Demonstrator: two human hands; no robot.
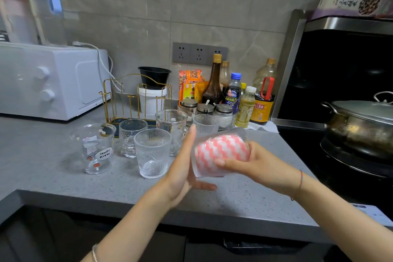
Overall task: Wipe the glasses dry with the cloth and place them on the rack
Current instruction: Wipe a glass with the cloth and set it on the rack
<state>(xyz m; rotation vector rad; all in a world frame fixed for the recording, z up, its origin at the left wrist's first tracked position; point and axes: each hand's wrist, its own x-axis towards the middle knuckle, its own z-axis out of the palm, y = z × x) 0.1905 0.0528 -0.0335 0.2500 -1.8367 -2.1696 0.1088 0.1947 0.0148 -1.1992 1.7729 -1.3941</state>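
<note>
Both hands' grip clamps a tilted ribbed clear glass [219, 153] stuffed with pink-and-white zigzag cloth [223, 149], left hand [182, 168] flat-palmed, right hand [253, 166] wrapping, above the speckled grey counter [63, 181] edge.

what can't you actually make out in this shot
- Head view: inside of the held glass, filled by the pink-and-white cloth, so wet or dry is unknown.
- Right hand fingers, behind that glass.
- Rack base, behind the standing glasses.
- Pot contents, under its lid.
- Bottle labels, too small.
</note>
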